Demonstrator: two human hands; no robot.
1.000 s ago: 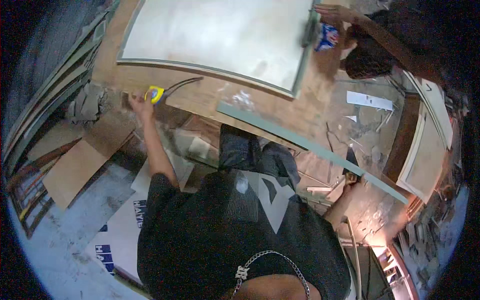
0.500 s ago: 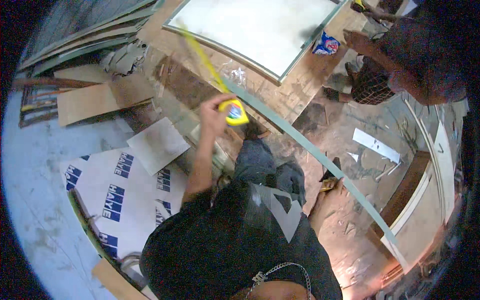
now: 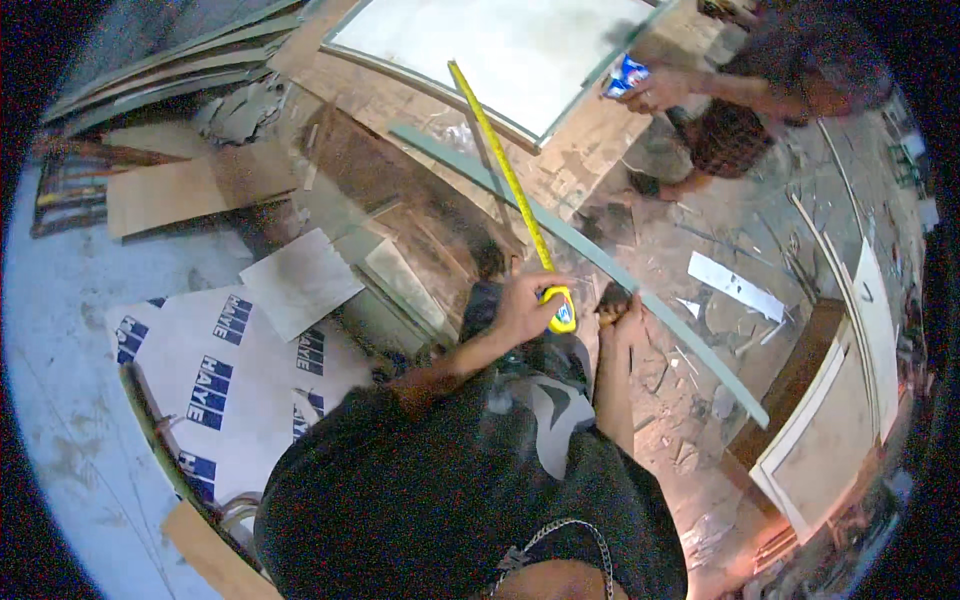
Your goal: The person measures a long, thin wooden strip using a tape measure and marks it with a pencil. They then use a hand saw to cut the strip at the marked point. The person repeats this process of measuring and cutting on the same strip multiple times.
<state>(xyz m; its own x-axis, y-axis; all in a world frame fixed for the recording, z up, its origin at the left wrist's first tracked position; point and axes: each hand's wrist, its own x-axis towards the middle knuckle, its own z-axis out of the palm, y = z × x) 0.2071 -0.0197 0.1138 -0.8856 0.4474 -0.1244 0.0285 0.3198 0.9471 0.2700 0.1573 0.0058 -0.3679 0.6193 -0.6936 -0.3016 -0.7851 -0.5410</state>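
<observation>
My left hand (image 3: 530, 308) is closed around a yellow tape measure (image 3: 564, 312) just in front of my body. Its yellow blade (image 3: 500, 150) runs out, away from me, crossing over a long grey-green strip (image 3: 690, 334) and ending above the framed white panel. The strip slants from upper left to lower right. My right hand (image 3: 622, 312) grips it near its middle, fingers curled at its near edge. Something dark lies by those fingers, too blurred to name.
A framed white panel (image 3: 480, 50) lies on a wooden worktable (image 3: 590, 150). At right, a co-worker's hand (image 3: 665, 88) holds a blue-and-white packet (image 3: 627, 76). Boards (image 3: 200, 195) and a printed sheet (image 3: 260, 390) lie left. Scraps litter the floor; curved panels (image 3: 830, 430) stand right.
My left hand brought the tape measure nearer my body and rightward, its blade now straight. My right hand moved up and left with the strip. The co-worker's hand has picked up the packet.
</observation>
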